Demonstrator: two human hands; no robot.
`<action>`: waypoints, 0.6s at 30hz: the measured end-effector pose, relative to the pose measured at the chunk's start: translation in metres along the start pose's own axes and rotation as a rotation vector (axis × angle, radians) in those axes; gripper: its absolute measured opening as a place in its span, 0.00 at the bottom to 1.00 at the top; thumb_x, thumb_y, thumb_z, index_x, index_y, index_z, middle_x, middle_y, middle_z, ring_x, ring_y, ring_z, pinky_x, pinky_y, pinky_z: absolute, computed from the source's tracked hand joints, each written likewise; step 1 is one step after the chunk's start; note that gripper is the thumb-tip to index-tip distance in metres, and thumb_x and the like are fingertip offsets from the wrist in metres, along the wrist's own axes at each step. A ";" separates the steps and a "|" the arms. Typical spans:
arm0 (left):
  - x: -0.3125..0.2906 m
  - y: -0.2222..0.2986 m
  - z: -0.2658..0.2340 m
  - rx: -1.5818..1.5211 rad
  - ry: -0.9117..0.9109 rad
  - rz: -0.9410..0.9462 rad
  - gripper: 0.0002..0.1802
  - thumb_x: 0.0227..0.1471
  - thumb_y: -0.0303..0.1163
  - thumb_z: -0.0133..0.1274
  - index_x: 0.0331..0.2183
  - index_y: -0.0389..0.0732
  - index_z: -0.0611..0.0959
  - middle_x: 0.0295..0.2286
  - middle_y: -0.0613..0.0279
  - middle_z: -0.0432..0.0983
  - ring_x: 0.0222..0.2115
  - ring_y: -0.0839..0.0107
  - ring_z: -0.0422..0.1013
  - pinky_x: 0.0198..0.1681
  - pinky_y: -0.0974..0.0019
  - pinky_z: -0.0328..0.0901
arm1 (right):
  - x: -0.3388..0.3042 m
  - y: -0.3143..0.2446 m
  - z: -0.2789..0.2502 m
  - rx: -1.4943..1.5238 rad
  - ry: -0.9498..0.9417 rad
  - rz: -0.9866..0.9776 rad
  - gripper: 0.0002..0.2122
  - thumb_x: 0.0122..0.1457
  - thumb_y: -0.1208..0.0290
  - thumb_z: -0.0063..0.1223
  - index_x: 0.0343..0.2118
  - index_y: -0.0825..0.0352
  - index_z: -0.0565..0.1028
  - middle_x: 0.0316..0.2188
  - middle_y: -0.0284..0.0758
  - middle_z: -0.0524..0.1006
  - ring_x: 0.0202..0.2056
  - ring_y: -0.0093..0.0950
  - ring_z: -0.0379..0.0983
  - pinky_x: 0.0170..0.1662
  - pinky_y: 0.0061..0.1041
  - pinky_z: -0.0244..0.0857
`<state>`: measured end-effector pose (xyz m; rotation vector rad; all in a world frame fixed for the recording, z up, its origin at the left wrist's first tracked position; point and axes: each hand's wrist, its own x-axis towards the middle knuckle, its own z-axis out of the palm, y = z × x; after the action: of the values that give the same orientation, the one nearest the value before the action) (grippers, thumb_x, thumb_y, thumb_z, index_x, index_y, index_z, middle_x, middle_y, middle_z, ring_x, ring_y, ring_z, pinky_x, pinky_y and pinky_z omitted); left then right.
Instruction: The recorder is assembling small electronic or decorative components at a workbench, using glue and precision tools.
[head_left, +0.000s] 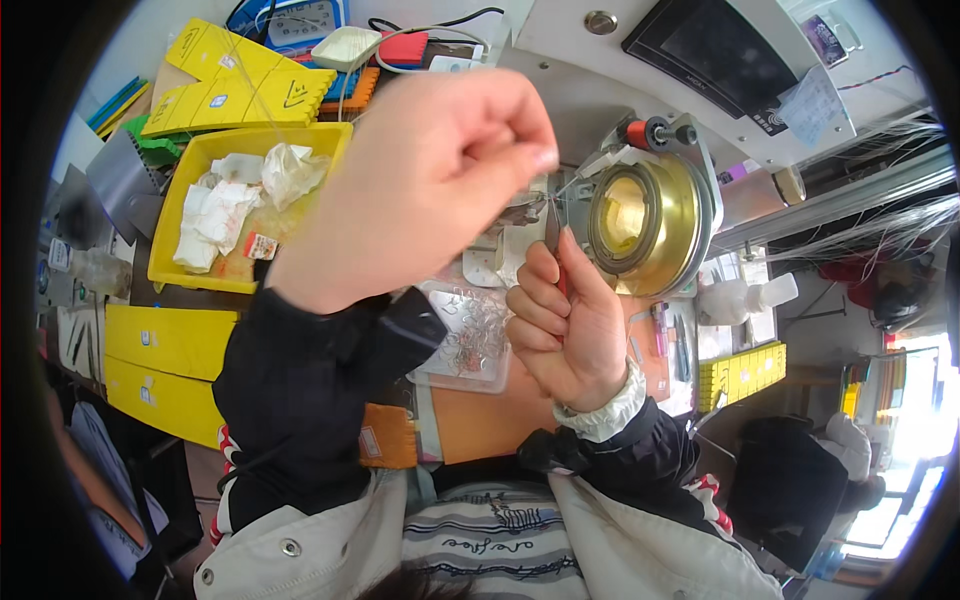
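A strip of orange-brown bench [490,425] shows between the clear tray [440,380] of small metal hooks and the person's body. A yellow bin [205,281] bounds the left; a brass-coloured drum [680,225] crowds the right hand [570,325], which is curled around a slim tool [553,224], metal end up. The left hand [420,190] is raised, thumb and fingertips together; whether they pinch anything, I cannot tell.
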<state>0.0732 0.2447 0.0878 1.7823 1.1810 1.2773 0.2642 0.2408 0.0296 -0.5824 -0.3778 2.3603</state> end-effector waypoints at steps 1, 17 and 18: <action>-0.003 0.006 -0.006 -0.076 0.057 -0.010 0.03 0.56 0.23 0.51 0.29 0.36 0.74 0.16 0.78 0.60 0.18 0.89 0.53 0.21 0.78 0.47 | 0.000 0.000 -0.001 -0.001 -0.001 -0.002 0.18 0.69 0.53 0.36 0.28 0.60 0.65 0.15 0.20 0.52 0.16 0.12 0.45 0.17 0.13 0.40; -0.051 0.061 0.003 -0.064 0.144 0.395 0.03 0.54 0.20 0.51 0.33 0.36 0.75 0.27 0.67 0.68 0.20 0.85 0.60 0.24 0.80 0.53 | -0.148 -0.024 -0.088 -0.995 0.419 -0.472 0.26 0.69 0.56 0.32 0.46 0.81 0.71 0.14 0.23 0.60 0.13 0.13 0.47 0.17 0.16 0.41; -0.057 0.055 0.004 -0.043 0.226 0.421 0.03 0.55 0.20 0.50 0.33 0.36 0.75 0.27 0.67 0.68 0.20 0.85 0.60 0.24 0.80 0.53 | -0.158 -0.031 -0.098 -0.966 0.416 -0.483 0.25 0.69 0.57 0.32 0.48 0.81 0.70 0.14 0.23 0.60 0.13 0.12 0.47 0.17 0.15 0.40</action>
<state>0.0860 0.1705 0.1127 1.9602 0.9090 1.7695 0.4368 0.1688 0.0060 -1.2169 -1.3058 1.4359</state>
